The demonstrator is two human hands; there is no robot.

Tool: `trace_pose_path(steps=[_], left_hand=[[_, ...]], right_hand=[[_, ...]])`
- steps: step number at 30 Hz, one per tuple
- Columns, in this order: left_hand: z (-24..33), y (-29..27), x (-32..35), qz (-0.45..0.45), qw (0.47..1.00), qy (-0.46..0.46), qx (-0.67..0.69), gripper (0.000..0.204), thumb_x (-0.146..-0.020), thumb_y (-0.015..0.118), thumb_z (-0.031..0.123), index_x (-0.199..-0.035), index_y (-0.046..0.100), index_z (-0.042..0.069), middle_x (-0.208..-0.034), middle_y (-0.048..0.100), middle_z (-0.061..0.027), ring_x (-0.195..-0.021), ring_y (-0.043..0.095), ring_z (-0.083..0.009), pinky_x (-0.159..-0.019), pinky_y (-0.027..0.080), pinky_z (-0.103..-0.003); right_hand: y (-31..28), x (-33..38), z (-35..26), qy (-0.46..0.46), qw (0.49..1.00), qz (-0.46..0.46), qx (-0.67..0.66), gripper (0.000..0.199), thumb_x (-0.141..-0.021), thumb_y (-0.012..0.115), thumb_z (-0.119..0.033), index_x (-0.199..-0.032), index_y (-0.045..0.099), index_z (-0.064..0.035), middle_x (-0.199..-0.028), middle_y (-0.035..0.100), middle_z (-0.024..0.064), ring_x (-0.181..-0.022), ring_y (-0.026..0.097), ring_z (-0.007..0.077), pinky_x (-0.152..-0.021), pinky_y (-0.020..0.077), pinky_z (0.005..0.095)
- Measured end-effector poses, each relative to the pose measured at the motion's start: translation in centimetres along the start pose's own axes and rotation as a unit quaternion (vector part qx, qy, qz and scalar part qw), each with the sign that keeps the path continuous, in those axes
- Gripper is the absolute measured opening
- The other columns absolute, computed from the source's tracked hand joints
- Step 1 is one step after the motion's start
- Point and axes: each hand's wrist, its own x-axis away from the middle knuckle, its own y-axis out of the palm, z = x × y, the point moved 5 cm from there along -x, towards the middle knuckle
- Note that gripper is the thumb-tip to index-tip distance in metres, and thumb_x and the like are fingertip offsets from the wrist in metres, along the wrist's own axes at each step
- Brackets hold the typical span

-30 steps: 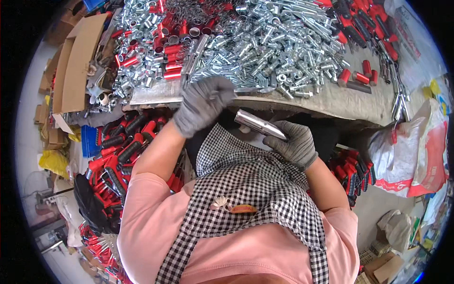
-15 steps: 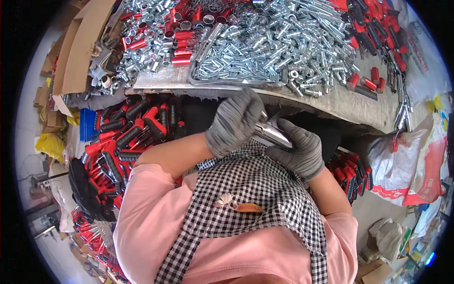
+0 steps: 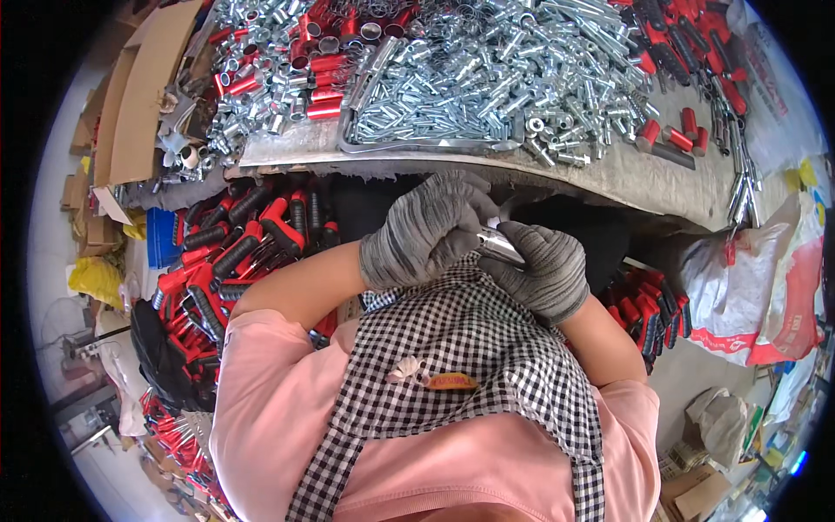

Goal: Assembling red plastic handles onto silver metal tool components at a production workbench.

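My left hand [image 3: 424, 228], in a grey knitted glove, is closed, with its fingertips at the upper end of a shiny chromed metal tube [image 3: 501, 247]. Wrapped around the tube's lower part is my gloved right hand [image 3: 546, 271]. Both hands are in front of my chest, just below the bench edge. What the left fingers pinch, if anything apart from the tube's end, is hidden by the glove. A metal tray [image 3: 435, 145] heaped with small silver pins lies on the bench beyond them.
Silver fittings [image 3: 557, 74] and red sleeves [image 3: 326, 94] cover the bench [image 3: 626, 183]. Below at left are many red tools with black grips [image 3: 235, 252]; more red-and-black tools [image 3: 648, 313] sit at right beside a white and red sack [image 3: 748, 287]. A cardboard box [image 3: 143, 104] stands far left.
My left hand has shifted slightly left and turned, its fingers now lower at the tube's end. The right hand covers more of the tube, so less of it shows.
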Motion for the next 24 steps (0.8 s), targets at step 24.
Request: trace_pose_path(steps=[24], left_hand=[[-0.3,0.4,-0.1,-0.158,0.952,-0.246,0.086,0.036,-0.065,0.077,0.03,-0.081,0.056,0.005,-0.079,0.06,-0.0126,-0.074,0.061,-0.0277,-0.064,0.047,-0.037]], right_hand=[[-0.8,0.5,0.1,-0.211,0.972,0.082,0.068,0.05,-0.055,0.078,-0.021,-0.101,0.063,-0.0083,-0.064,0.055,0.0067,-0.05,0.054,0.0264,-0.043,0.0417,0.0371]])
